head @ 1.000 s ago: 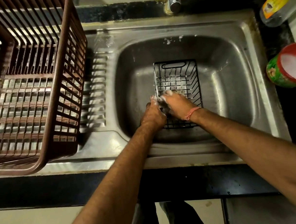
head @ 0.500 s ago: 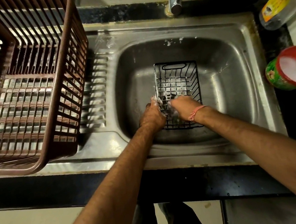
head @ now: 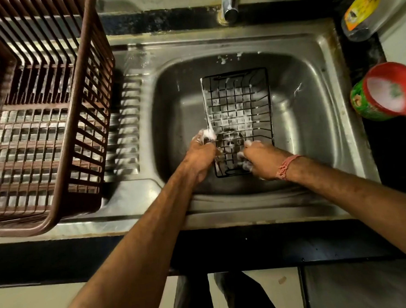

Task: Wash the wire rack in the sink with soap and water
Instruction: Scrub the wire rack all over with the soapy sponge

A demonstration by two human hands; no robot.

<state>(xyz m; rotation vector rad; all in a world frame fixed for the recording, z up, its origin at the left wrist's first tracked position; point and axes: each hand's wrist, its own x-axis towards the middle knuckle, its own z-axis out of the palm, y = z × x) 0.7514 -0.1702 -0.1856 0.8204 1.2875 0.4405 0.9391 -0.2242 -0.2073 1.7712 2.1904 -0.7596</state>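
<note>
The black wire rack (head: pixel 238 108) lies in the basin of the stainless steel sink (head: pixel 314 112), slightly left of the middle, with bare steel open on both long sides, wider on the right, and a strip free behind its far end. Its near end sits close to the basin's front wall. White foam clings to its left rim and grid.

The left hand (head: pixel 201 155) curls round the rack's near left edge, gripping it, with suds on the fingers. The right hand (head: pixel 261 160), with a pink thread band at the wrist, has its fingers curled at the near right part of the rack, foam between them; whether it grips the wire or something soapy against it cannot be made out.

One brown slatted plastic basket (head: pixel 50 111) stands on the ribbed drainboard, its left side cut off by the frame edge. One chrome tap (head: pixel 229 1) rises behind the basin, its top out of view. On the black table (head: pixel 388 145) at right stand one green tub with a red rim (head: pixel 385 91), white inside, and one clear bottle with a yellow label (head: pixel 372 7), partly cut off.
</note>
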